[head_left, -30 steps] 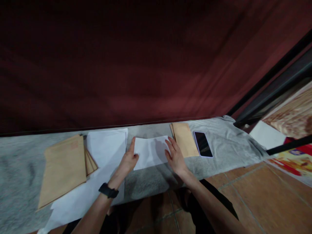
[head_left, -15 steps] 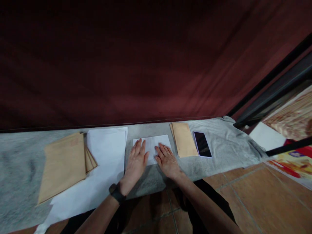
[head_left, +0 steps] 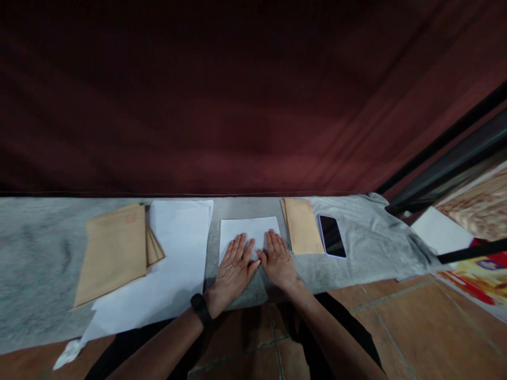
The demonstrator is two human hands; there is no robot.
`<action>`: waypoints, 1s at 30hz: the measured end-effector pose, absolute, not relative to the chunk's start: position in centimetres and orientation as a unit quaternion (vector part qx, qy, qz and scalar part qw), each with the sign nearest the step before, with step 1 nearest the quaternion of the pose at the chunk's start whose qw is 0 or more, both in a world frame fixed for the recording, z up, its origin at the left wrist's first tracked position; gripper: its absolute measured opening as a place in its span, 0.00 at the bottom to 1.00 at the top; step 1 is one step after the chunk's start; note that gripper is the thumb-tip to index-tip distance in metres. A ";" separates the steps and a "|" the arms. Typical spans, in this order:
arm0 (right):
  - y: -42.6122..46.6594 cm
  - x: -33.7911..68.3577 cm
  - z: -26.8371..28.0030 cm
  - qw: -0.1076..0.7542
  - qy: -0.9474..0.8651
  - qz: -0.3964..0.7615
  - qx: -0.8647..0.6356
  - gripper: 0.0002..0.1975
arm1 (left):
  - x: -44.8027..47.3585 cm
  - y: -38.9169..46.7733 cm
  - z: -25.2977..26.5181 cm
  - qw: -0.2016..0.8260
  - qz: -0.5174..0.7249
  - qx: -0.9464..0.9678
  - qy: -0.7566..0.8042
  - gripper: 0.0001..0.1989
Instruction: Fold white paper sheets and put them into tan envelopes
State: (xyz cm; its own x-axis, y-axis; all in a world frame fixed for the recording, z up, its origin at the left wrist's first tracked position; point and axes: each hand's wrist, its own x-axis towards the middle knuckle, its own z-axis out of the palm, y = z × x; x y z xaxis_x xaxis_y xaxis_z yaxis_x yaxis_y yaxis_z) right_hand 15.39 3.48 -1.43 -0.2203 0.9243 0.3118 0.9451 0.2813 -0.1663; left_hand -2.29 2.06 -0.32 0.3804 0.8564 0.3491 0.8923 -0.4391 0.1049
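A folded sheet of white paper (head_left: pixel 249 226) lies in front of me on the grey cloth. My left hand (head_left: pixel 234 268) rests flat on its near left part, fingers stretched forward. On the near right part lies my right hand (head_left: pixel 278 261), also flat, its thumb close to the left thumb. Both palms cover the near edge of the paper. To the right are brown envelopes (head_left: pixel 303 226), and to the left a stack of larger white sheets (head_left: pixel 180 237).
A pile of brown envelopes (head_left: pixel 113 250) partly overlaps the white sheets at left. A phone (head_left: pixel 332 236) lies right of the smaller envelopes. The grey cloth (head_left: pixel 368 237) covers the narrow surface, with a dark red curtain (head_left: pixel 237 132) behind and tiled floor (head_left: pixel 428 316) in front.
Both hands have slid nearer to me and closer together on the folded paper, baring more of its far part. The view has turned slightly.
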 end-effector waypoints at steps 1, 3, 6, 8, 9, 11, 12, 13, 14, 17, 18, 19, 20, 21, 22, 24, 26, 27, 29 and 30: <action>3.4 15.4 -1.5 0.181 -0.779 -0.033 -0.600 0.32 | -2.5 2.1 -0.3 0.050 -0.176 -0.827 -0.532 0.30; 3.2 15.5 -1.8 0.190 -0.775 -0.040 -0.601 0.32 | -2.7 2.1 -0.2 0.048 -0.169 -0.823 -0.540 0.30; 3.1 15.5 -2.0 0.201 -0.765 -0.050 -0.610 0.32 | -2.9 2.1 0.0 0.048 -0.154 -0.821 -0.548 0.29; 2.9 15.4 -2.1 0.204 -0.760 -0.056 -0.614 0.32 | -2.9 2.0 0.1 0.050 -0.144 -0.819 -0.552 0.29; 2.9 15.4 -2.2 0.205 -0.759 -0.058 -0.615 0.32 | -2.8 2.0 0.2 0.051 -0.141 -0.819 -0.554 0.28; 2.7 15.5 -2.3 0.208 -0.760 -0.060 -0.612 0.31 | -2.9 2.1 0.2 0.053 -0.135 -0.818 -0.557 0.28; 2.6 15.6 -2.3 0.210 -0.761 -0.060 -0.610 0.31 | -3.1 2.2 0.2 0.053 -0.133 -0.817 -0.559 0.28; 2.6 15.7 -2.3 0.211 -0.762 -0.060 -0.609 0.30 | -3.3 2.3 0.2 0.054 -0.131 -0.815 -0.562 0.28; 2.5 15.9 -2.4 0.212 -0.763 -0.059 -0.608 0.29 | -3.5 2.4 0.2 0.054 -0.130 -0.811 -0.568 0.28; 2.5 16.2 -2.2 0.215 -0.762 -0.044 -0.610 0.28 | -4.1 2.7 0.2 0.058 -0.131 -0.789 -0.598 0.28; 2.6 16.3 -2.0 0.218 -0.761 -0.035 -0.610 0.27 | -4.2 2.7 0.3 0.062 -0.134 -0.780 -0.608 0.29; 2.8 16.3 -1.7 0.223 -0.761 -0.024 -0.609 0.27 | -4.1 2.8 0.4 0.066 -0.139 -0.774 -0.615 0.29; 3.0 16.2 -1.3 0.229 -0.763 -0.011 -0.605 0.27 | -3.9 2.8 0.6 0.071 -0.144 -0.771 -0.616 0.29; 3.2 16.1 -0.9 0.236 -0.767 0.004 -0.596 0.27 | -3.6 2.9 0.8 0.074 -0.149 -0.774 -0.611 0.29; 3.5 15.9 -0.5 0.243 -0.775 0.020 -0.583 0.27 | -3.3 2.9 1.0 0.074 -0.154 -0.780 -0.602 0.29; 4.1 15.4 0.3 0.258 -0.790 0.056 -0.553 0.27 | -2.4 3.0 1.2 0.066 -0.163 -0.798 -0.577 0.29; 4.6 14.9 0.9 0.262 -0.801 0.087 -0.531 0.28 | -1.6 3.2 1.1 0.052 -0.170 -0.814 -0.553 0.29; 4.8 14.6 1.0 0.258 -0.805 0.098 -0.525 0.28 | -1.2 3.4 0.9 0.045 -0.172 -0.820 -0.544 0.30; 5.1 14.2 1.1 0.240 -0.810 0.111 -0.524 0.28 | -0.8 3.8 0.4 0.032 -0.164 -0.834 -0.527 0.29; 5.2 14.0 1.0 0.230 -0.812 0.112 -0.525 0.28 | -0.8 4.1 0.2 0.025 -0.156 -0.839 -0.520 0.29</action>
